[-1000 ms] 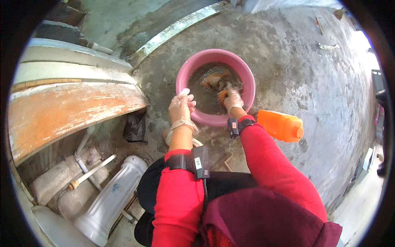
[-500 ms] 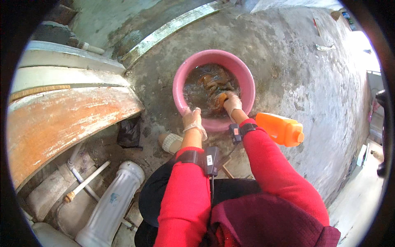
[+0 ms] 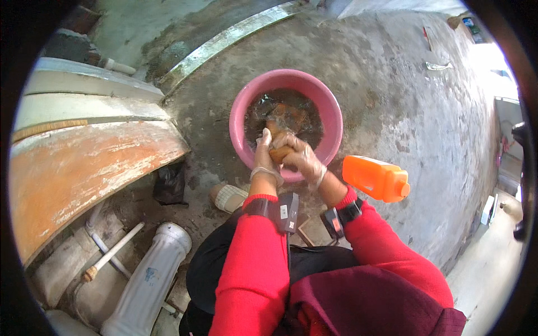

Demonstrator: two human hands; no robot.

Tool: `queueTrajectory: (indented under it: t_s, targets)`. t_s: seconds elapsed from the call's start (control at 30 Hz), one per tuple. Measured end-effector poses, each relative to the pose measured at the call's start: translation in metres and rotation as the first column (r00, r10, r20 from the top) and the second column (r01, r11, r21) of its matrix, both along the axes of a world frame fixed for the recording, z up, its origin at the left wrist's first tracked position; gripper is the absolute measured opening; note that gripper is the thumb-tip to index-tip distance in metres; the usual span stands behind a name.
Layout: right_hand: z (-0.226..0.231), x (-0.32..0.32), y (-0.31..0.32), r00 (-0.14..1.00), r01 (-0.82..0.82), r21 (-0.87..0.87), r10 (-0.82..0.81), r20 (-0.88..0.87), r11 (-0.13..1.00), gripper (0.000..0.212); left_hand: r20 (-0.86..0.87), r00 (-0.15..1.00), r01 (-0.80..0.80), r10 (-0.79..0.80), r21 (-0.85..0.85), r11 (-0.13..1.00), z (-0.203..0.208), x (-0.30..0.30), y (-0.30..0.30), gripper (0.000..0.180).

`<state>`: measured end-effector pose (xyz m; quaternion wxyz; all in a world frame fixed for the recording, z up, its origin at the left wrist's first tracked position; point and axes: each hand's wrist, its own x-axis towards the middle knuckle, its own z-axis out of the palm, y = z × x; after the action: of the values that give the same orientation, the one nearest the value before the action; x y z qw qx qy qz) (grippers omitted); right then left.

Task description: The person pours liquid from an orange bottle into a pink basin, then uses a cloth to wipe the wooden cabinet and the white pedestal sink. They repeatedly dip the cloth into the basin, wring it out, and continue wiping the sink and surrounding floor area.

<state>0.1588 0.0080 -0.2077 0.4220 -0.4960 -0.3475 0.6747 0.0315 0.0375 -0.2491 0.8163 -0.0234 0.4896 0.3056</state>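
Note:
A pink basin (image 3: pixel 238 134) of murky water stands on the floor ahead of me, with several brown, potato-like lumps (image 3: pixel 288 115) partly under the surface. Over its near rim, both my hands in clear gloves meet around one brown rounded lump (image 3: pixel 280 153). My right hand (image 3: pixel 302 161) has its fingers curled over that lump from the right. My left hand (image 3: pixel 264 154) presses against it from the left, thumb raised and fingers mostly hidden. I cannot tell exactly what kind of thing the lump is.
An orange plastic jug (image 3: pixel 375 178) lies on its side right of the basin. A slippered foot (image 3: pixel 230 199) is close below the rim. To the left are an orange-painted curved panel (image 3: pixel 101 173), a black bag (image 3: pixel 170 185) and a white pedestal (image 3: pixel 151 274).
My right hand has come up out of the water with the brown lump and moved toward me. My left hand has left the basin's rim and joined it on the lump.

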Motion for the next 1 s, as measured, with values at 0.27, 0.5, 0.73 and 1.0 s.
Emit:
queueTrajectory:
  t_s: [0.27, 0.5, 0.73, 1.0]
  targets:
    - [0.017, -0.034, 0.016, 0.562, -0.012, 0.512, -0.418, 0.714, 0.859, 0.022, 0.135, 0.975, -0.171, 0.177, -0.053, 0.984, -0.009, 0.023, 0.008, 0.055]
    - [-0.055, 0.033, 0.072, 0.348, 0.225, -0.19, 0.103, 0.932, 0.956, 0.036, -0.162, 0.986, 0.019, -0.034, -0.095, 0.995, -0.027, 0.027, 0.009, 0.037]
    - [-0.105, 0.07, 0.044, 0.45, -0.214, -0.216, 0.293, 0.844, 0.953, 0.038, -0.581, 0.813, 0.102, -0.047, 0.063, 0.993, -0.035, 0.027, -0.003, 0.076]
    - [-0.036, 0.027, 0.038, 0.969, 0.142, -0.14, -0.167, -0.183, 0.98, 0.017, -0.204, 0.971, -0.147, 0.126, -0.091, 0.985, -0.022, 0.024, 0.009, 0.099]
